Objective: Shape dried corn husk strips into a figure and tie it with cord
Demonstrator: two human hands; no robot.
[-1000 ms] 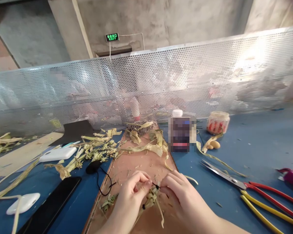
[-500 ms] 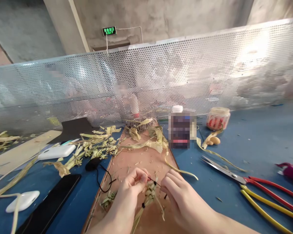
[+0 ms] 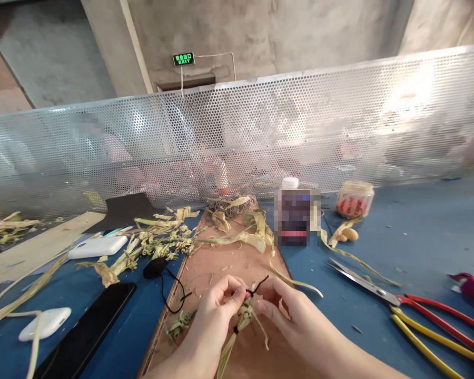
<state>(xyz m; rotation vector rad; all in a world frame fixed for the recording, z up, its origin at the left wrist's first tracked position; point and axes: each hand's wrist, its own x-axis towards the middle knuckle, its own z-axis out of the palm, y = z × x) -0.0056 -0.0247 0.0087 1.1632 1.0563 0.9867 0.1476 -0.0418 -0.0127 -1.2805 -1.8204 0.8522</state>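
A small braided bundle of dry plant strips [image 3: 245, 314] lies between my hands, with a dark tie lower down and loose strips trailing from it. Thin black cord [image 3: 253, 292] is knotted round its top, one end sticking up to the right. My left hand [image 3: 217, 310] is closed, thumb and forefinger pinching at the cord beside the knot. On the other side, my right hand [image 3: 290, 305] curves round the bundle; its thumb and forefinger are apart, the thumb close to the braid. Under both hands is a brown board [image 3: 221, 263].
Shears [image 3: 395, 300] with red and yellow handles lie right of the board. Beyond stand a white-capped bottle [image 3: 294, 216] and a glass jar [image 3: 354, 200]. Dry husks [image 3: 174, 237], black cord, a black phone [image 3: 89, 329] and a white case [image 3: 45, 323] lie leftward. A perforated metal screen [image 3: 240, 126] stands behind.
The right thumb and forefinger have come apart from their pinch on the cord, and the cord's end now points up. My left hand keeps its pinch. The view has tilted slightly upward.
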